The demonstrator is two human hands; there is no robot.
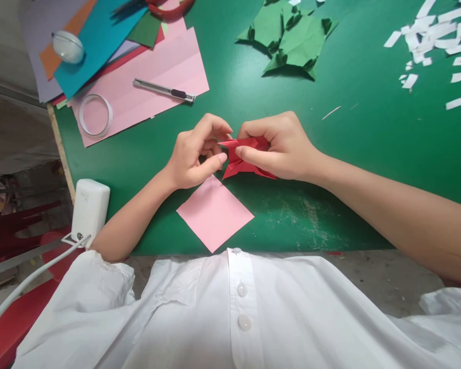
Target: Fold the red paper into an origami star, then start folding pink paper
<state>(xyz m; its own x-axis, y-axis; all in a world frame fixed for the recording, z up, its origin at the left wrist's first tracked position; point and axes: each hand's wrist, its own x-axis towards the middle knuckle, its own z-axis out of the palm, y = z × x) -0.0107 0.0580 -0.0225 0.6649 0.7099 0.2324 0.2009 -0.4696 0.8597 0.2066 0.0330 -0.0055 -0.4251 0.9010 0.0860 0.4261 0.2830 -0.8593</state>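
In the head view, my right hand (282,146) pinches a piece of red folded paper (246,163) between thumb and fingers, with pointed flaps spreading to the left and below. Close to its left side is my left hand (202,151), fingers curled and thumb apart from them. A corner of the red paper reaches between that thumb and the fingers, and no firm grip shows. Below my left hand a pink paper square (215,215) lies flat, turned corner-up near the table's front edge. Green folded paper figures (297,43) lie farther back, with curled points.
Coloured sheets (169,66) are piled at the back left, bearing a utility knife (163,89), a tape roll (96,115), a round whitish object (68,47) and red-handled scissors (172,9). White paper scraps (430,38) scatter back right. A white corded device (90,207) stands at the left edge.
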